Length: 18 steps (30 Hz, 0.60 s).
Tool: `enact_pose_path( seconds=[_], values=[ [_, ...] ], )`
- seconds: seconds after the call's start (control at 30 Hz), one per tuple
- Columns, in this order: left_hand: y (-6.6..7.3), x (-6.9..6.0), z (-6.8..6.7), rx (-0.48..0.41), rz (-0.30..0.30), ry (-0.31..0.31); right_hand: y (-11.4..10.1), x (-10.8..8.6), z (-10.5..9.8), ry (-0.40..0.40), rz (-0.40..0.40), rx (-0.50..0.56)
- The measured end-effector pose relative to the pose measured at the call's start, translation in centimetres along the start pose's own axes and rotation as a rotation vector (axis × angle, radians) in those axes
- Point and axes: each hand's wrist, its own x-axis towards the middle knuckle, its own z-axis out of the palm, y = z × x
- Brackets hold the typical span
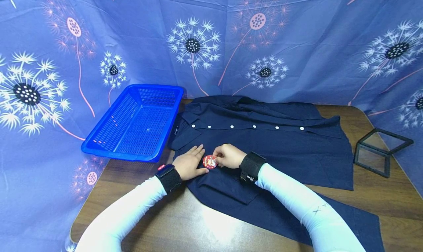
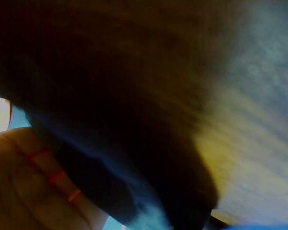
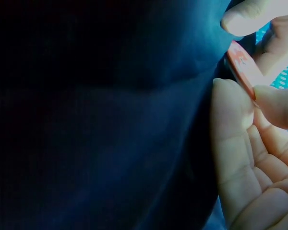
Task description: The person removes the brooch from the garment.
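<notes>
A dark navy button-up shirt (image 1: 281, 153) lies spread on the table, its collar toward the left and a row of white buttons along the upper part. My right hand (image 1: 229, 156) pinches a round red badge (image 1: 208, 161) with a printed figure between thumb and index finger, against the shirt. In the right wrist view the badge (image 3: 242, 62) is seen nearly edge-on, beside the dark cloth. My left hand (image 1: 189, 164) rests on the shirt near the collar, fingers extended, thumb just below the badge. The left wrist view is dark and blurred, showing part of the palm (image 2: 33, 187).
A blue plastic basket (image 1: 132, 157) stands at the table's left, close to the collar. A black-edged folding frame with clear panels (image 1: 373, 158) stands opened at the right. Patterned blue cloth (image 1: 224, 72) hangs behind the wooden table (image 1: 158, 215).
</notes>
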Motion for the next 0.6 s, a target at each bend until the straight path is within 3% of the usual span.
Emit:
enact_pose_path(
  seconds=[0.33, 0.6],
  values=[
    [-0.1, -0.1, 0.1, -0.008, 0.009, 0.018, -0.1, -1.1, -0.5, -0.025, 0.002, 0.077],
    [-0.2, 0.0, 0.2, -0.006, 0.009, 0.022, 0.2, -1.9, -1.1, 0.008, -0.023, 0.156]
  ],
)
